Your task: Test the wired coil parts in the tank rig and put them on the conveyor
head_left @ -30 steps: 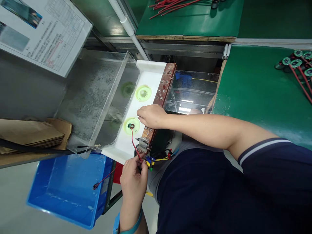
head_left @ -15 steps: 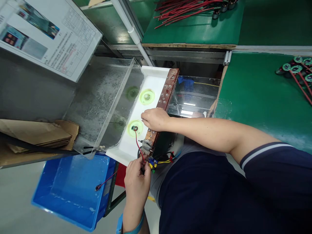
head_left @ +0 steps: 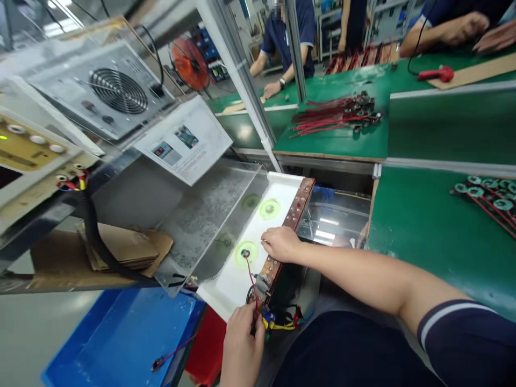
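Observation:
My left hand (head_left: 244, 336) pinches the lower end of a red wire (head_left: 250, 274). That wire runs up to a small round component with a green top (head_left: 245, 252), sitting in the lower pale-yellow ring (head_left: 241, 262) of a white plate (head_left: 223, 290). My right hand (head_left: 280, 243) rests across the plate's near edge and its brown screwed strip (head_left: 299, 207), fingers loosely bent, with no held thing visible. The upper yellow ring (head_left: 269, 209) has no component with a wire in it. Beside my left hand are a grey clamp-like part (head_left: 263, 285) and yellow and blue connectors (head_left: 271, 322).
A clear-walled box (head_left: 217, 209) adjoins the plate. A blue bin (head_left: 133, 333) at lower left holds one wired component (head_left: 158, 364). Wired components (head_left: 338, 115) lie on the green bench, more (head_left: 489, 191) at right. Co-workers' hands (head_left: 470, 27) are across the bench.
The view has tilted up, so the fixture and hands sit lower and further right, and co-workers and a fan-backed unit have come into view. Both hands keep their places on the fixture and wire.

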`<state>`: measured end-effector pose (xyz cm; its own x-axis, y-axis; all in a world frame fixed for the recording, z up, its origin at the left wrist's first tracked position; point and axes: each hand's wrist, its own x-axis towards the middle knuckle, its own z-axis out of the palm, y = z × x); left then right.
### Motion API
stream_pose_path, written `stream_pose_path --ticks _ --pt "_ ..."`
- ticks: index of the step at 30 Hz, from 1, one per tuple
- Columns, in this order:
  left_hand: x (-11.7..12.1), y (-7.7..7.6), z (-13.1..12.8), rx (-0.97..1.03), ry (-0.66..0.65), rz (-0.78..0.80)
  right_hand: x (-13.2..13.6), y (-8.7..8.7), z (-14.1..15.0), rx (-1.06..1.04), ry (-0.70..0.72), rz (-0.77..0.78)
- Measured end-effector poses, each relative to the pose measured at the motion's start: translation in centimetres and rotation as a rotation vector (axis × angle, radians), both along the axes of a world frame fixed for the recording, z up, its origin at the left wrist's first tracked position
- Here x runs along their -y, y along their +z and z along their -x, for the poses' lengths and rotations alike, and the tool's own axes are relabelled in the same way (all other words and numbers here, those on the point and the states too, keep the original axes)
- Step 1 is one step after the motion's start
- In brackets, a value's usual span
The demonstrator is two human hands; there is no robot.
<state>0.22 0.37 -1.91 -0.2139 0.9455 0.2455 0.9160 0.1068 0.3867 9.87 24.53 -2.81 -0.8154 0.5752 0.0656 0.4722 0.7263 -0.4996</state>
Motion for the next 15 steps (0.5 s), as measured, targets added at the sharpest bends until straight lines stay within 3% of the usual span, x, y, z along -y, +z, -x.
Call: stream_pose_path --ticks 5,15 --pt "0.1 -0.9 0.4 0.030 -0.007 0.029 0.1 -0.1 0.0 -0.014 -0.018 0.011" --pt "-0.4 0.0 -1.2 0.049 0.077 0.082 0.3 0.1 -0.2 0.004 -0.046 -0.028"
